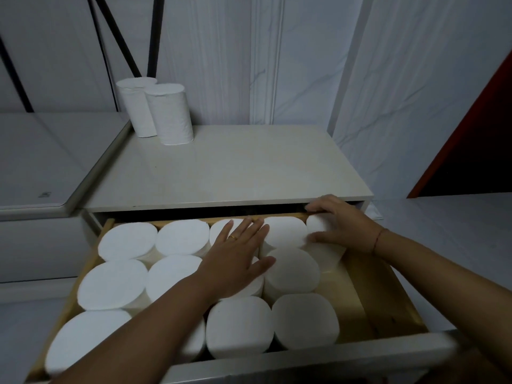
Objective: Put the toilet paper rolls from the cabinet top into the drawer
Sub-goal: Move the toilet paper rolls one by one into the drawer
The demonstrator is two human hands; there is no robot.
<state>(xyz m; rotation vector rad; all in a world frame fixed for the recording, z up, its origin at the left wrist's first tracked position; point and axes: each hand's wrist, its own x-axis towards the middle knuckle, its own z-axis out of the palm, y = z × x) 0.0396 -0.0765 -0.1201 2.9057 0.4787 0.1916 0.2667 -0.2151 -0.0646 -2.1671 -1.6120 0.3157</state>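
Note:
Two white toilet paper rolls stand upright at the back left of the cabinet top. Below it the wooden drawer is pulled out and holds several upright white rolls packed side by side. My left hand, with a ring on it, lies flat and spread on the tops of the middle rolls. At the drawer's back right corner my right hand grips a tilted roll, thumb and fingers around its upper end. A strip of bare drawer floor shows along the right side.
A white surface adjoins the cabinet on the left, with black rods leaning behind it. White sheeting covers the wall. A red panel stands at the far right. The drawer's white front is nearest me.

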